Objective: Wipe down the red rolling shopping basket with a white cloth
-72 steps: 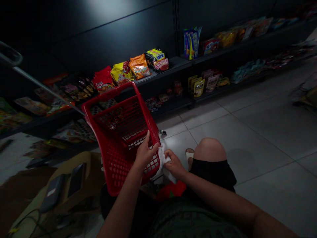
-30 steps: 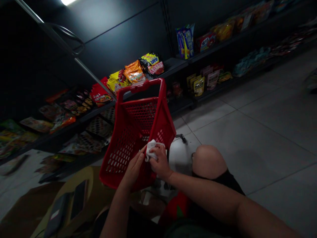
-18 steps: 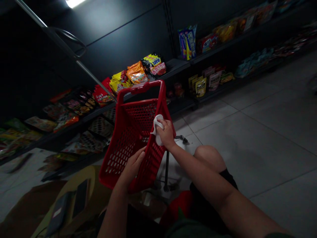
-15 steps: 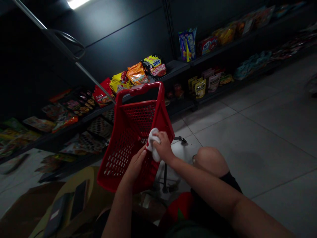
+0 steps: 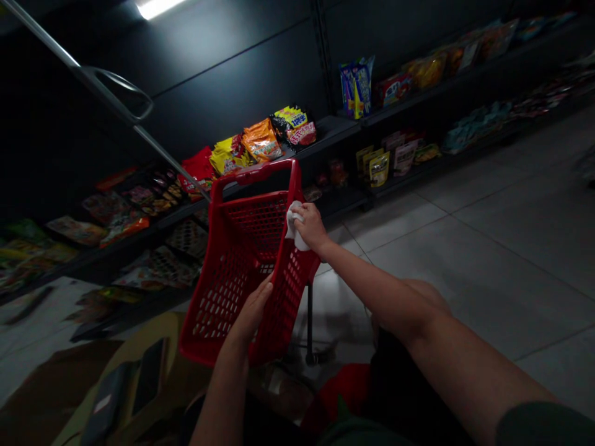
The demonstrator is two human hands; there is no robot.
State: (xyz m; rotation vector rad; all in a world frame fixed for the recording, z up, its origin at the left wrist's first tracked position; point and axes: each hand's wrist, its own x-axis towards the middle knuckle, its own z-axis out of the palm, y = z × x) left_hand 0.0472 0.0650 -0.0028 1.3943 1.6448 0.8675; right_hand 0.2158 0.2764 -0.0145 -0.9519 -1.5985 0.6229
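A red plastic shopping basket (image 5: 232,272) is tilted up in front of me, its opening facing left. My left hand (image 5: 252,311) grips the basket's near rim and steadies it. My right hand (image 5: 310,227) is shut on a white cloth (image 5: 292,221) and presses it against the top of the basket's right side wall, near the far rim. A metal pole with a loop handle (image 5: 116,99) rises from the basket toward the upper left.
Dark shelves hold snack packets (image 5: 260,139) behind the basket and more packets (image 5: 381,164) to the right. A cardboard box (image 5: 134,371) with dark devices lies at lower left. Grey floor tiles (image 5: 488,248) spread to the right. My knee (image 5: 427,297) is under my right arm.
My right hand has slid the cloth up the basket's right wall from the near end toward the far rim. My left hand stays on the near rim. The basket has tipped slightly.
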